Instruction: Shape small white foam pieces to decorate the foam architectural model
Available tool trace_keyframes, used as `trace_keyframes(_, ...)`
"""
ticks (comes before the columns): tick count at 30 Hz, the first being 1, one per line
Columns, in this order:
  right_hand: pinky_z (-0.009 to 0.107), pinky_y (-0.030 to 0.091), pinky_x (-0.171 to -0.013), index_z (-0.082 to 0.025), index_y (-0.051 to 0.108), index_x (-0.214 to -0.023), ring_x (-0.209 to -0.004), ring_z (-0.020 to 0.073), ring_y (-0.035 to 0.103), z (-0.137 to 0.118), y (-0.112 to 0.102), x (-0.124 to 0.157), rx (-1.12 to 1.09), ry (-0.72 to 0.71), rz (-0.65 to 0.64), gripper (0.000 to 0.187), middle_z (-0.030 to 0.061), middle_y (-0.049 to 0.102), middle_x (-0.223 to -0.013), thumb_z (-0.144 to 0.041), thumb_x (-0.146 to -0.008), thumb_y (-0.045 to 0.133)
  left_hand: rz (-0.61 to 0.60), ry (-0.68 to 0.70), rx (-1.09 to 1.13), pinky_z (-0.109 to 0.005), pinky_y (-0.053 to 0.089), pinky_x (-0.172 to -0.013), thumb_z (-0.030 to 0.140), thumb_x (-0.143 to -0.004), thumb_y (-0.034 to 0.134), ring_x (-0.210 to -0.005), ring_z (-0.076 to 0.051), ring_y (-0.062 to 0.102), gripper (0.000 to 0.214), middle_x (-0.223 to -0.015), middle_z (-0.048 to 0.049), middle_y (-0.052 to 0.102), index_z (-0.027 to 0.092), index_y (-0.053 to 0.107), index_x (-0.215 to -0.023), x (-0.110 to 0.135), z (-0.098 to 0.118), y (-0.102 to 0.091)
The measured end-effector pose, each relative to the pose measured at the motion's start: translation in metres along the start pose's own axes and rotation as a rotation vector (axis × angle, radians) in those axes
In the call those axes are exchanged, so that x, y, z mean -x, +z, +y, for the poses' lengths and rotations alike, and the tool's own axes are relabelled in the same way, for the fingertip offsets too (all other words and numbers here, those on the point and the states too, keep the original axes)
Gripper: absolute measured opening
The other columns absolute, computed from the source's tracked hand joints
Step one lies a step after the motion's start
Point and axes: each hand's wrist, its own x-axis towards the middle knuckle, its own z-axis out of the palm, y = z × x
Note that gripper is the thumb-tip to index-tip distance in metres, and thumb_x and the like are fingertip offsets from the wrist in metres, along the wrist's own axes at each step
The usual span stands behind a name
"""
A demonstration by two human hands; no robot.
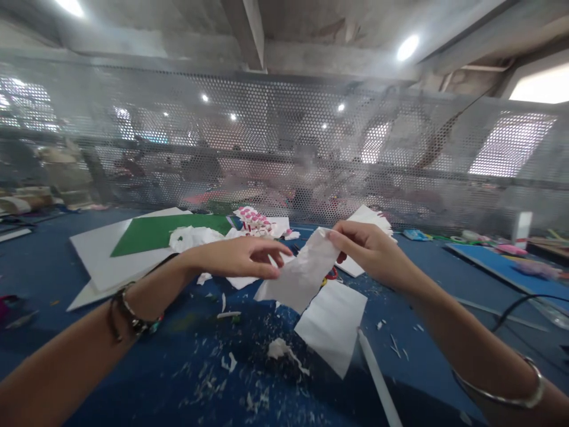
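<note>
My right hand [362,246] pinches the upper right corner of a creased piece of white paper [302,276], which hangs above the blue table. My left hand [249,256] is at the paper's left side, thumb and fingers apart; whether a fingertip touches the sheet I cannot tell. Below the held paper lies a flat white paper sheet [333,326]. Beside that sheet rests a white stick-like tool [377,379], its lower end cut off by the frame. A red and yellow object [331,274] shows partly behind the held paper.
Torn paper scraps [280,350] litter the blue tabletop [178,379]. White boards and a green sheet [164,231] lie at the left, with a pink-spotted paper piece [253,219] behind. A blue board [502,267] and black cable [528,299] are at right. A perforated metal screen [267,148] borders the back.
</note>
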Motion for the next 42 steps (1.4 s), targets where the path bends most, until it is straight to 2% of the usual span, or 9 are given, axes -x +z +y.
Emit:
trace_keyframes(5, 0.02, 0.032, -0.047, -0.017, 0.045, -0.059, -0.049, 0.0071, 0.041, -0.002, -0.002, 0.001, -0.004, -0.011, 0.025, 0.028, -0.0034, 0.043, -0.052, -0.034, -0.08, 0.04, 0.004, 0.048, 0.134, -0.017, 0.028, -0.044, 0.033, -0.08, 0.042, -0.045, -0.006, 0.039, 0.033, -0.048, 0.0045, 0.043, 0.015, 0.052, -0.055, -0.006, 0.005, 0.02)
trace_keyframes(9, 0.02, 0.033, -0.047, -0.017, 0.044, -0.059, -0.047, 0.0071, 0.044, 0.005, -0.004, -0.004, -0.129, 0.032, 0.118, 0.027, -0.0039, 0.045, -0.049, -0.031, -0.081, 0.038, -0.044, -0.018, 0.536, -0.017, 0.03, -0.042, 0.038, -0.082, 0.039, -0.043, -0.007, 0.045, 0.031, -0.046, 0.0042, 0.05, 0.017, 0.056, -0.067, -0.009, 0.011, 0.03)
trace_keyframes(14, 0.02, 0.034, -0.046, -0.016, 0.047, -0.056, -0.043, 0.0069, 0.044, 0.016, -0.005, -0.01, -0.27, 0.097, 0.164, 0.03, -0.0038, 0.047, -0.045, -0.035, -0.079, 0.044, -0.065, -0.055, 0.654, -0.015, 0.034, -0.043, 0.033, -0.082, 0.043, -0.043, -0.006, 0.05, 0.027, -0.05, 0.0031, 0.058, 0.016, 0.059, -0.068, -0.011, 0.007, 0.027)
trace_keyframes(19, 0.03, 0.043, -0.074, -0.02, 0.054, -0.097, -0.08, 0.0148, 0.058, 0.021, 0.007, -0.008, -0.793, 0.016, -0.172, 0.053, 0.0057, 0.062, -0.089, -0.063, -0.071, 0.038, 0.312, -0.079, 0.964, -0.017, 0.042, -0.056, 0.024, -0.085, 0.038, -0.049, -0.006, 0.055, 0.023, -0.06, 0.0025, 0.061, 0.015, 0.056, -0.074, -0.02, 0.006, 0.036)
trace_keyframes(24, 0.035, 0.033, -0.092, -0.018, 0.054, -0.103, -0.101, 0.0196, 0.05, 0.016, 0.041, -0.001, -0.669, -0.073, -0.422, 0.063, 0.0073, 0.058, -0.104, -0.059, -0.056, 0.06, 0.424, -0.051, 1.037, -0.024, 0.045, -0.07, 0.028, -0.086, 0.035, -0.07, -0.011, 0.058, 0.026, -0.081, -0.0044, 0.065, 0.015, 0.055, -0.094, -0.032, 0.006, 0.063)
trace_keyframes(29, 0.032, 0.044, -0.075, -0.017, 0.057, -0.088, -0.075, 0.0152, 0.058, 0.007, 0.054, 0.004, -0.818, 0.3, -0.041, 0.03, 0.0051, 0.062, -0.082, -0.04, -0.069, 0.057, 0.264, -0.054, 0.702, -0.025, 0.042, -0.078, 0.029, -0.083, 0.039, -0.079, -0.012, 0.057, 0.025, -0.085, -0.004, 0.065, 0.017, 0.061, -0.085, -0.03, 0.005, 0.068)
trace_keyframes(34, 0.024, 0.047, -0.063, -0.016, 0.057, -0.078, -0.061, 0.0103, 0.057, 0.001, 0.041, 0.003, -0.862, 0.442, 0.01, 0.008, 0.0007, 0.062, -0.067, -0.02, -0.073, 0.052, -0.222, -0.026, 0.382, -0.025, 0.044, -0.075, 0.029, -0.075, 0.048, -0.079, -0.014, 0.058, 0.021, -0.087, -0.0043, 0.066, 0.019, 0.062, -0.088, -0.019, -0.002, 0.039)
trace_keyframes(38, 0.027, 0.049, -0.063, -0.017, 0.056, -0.084, -0.061, 0.012, 0.06, -0.001, 0.037, 0.002, -0.896, 0.439, -0.091, 0.013, 0.0031, 0.064, -0.071, -0.022, -0.078, 0.046, 0.051, 0.029, 0.243, -0.028, 0.04, -0.082, 0.038, -0.07, 0.053, -0.091, -0.018, 0.055, 0.031, -0.099, -0.0047, 0.062, 0.021, 0.059, -0.096, -0.009, -0.011, 0.015)
trace_keyframes(42, 0.025, 0.049, -0.055, -0.018, 0.056, -0.079, -0.055, 0.0105, 0.058, 0.002, 0.039, 0.002, -0.919, 0.389, -0.167, 0.014, 0.0017, 0.062, -0.065, -0.028, -0.079, 0.045, -0.124, 0.092, 0.324, -0.029, 0.042, -0.081, 0.061, -0.06, 0.052, -0.098, -0.023, 0.053, 0.065, -0.109, -0.0102, 0.058, 0.018, 0.051, -0.109, -0.001, -0.007, 0.008)
